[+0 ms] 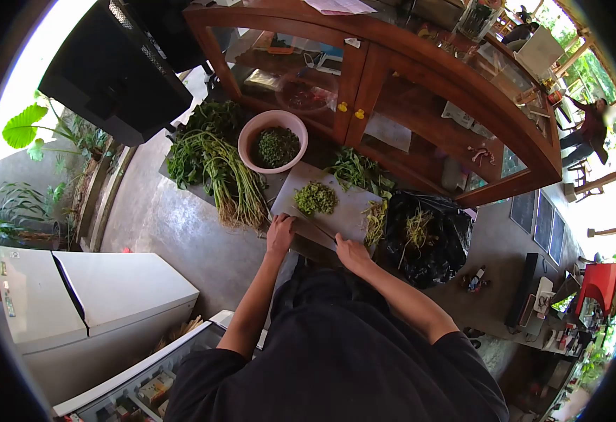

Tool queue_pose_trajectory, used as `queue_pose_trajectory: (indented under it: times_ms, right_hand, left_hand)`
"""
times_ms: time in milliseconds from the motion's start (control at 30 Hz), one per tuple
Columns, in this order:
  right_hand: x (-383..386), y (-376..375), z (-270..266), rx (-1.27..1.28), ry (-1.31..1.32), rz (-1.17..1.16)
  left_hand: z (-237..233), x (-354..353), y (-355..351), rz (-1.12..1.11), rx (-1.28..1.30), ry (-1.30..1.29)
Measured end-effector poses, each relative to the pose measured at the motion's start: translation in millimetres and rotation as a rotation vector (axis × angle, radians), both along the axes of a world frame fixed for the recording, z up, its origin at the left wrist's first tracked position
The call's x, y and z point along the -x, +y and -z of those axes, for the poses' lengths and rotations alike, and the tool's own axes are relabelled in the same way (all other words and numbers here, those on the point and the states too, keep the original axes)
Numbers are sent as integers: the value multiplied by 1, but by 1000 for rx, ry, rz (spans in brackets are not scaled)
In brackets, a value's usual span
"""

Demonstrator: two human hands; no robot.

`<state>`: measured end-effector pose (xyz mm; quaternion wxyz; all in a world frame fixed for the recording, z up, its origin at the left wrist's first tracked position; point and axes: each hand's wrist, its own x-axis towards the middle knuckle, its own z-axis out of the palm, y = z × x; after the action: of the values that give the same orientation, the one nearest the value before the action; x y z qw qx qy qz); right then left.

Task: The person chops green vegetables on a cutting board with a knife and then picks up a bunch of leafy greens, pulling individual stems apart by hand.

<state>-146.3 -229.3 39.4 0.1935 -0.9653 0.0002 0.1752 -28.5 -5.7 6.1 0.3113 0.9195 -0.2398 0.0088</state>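
A pale cutting board (350, 216) lies in front of me with a pile of chopped greens (315, 198) on it. My right hand (349, 251) is closed around the handle end of a knife (316, 226), whose blade points left across the board's near edge. At the board's near left corner is my left hand (280, 231), fingers bent together; what they hold, if anything, is too small to tell. Leafy stalks with roots (234, 183) are heaped left of the board. Behind it stands a pink bowl (243, 151) with chopped greens. Loose leaves (356, 169) lie at the board's far edge.
A black plastic bag (434, 260) with plant scraps is at the right. Behind the board stands a wooden glass cabinet (354, 77). A white refrigerator (125, 281) is at the left, a black speaker (111, 77) at the upper left. A person (589, 130) stands far right.
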Motion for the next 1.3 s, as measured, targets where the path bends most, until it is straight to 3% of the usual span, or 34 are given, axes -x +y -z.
queue_pose_trajectory:
  times_ms: [300,1067,1300]
  right_hand:
    - [5,-2,-22,-18,116,-8]
    - [7,7,20,-19,62,-5]
    - [14,2,-2,9,97,4]
  left_hand:
    - [3,-3,4,-42,44,57]
    - [3,-2,-3,-55,-39,-26]
    - [4,-6,0,-6,-44,-28]
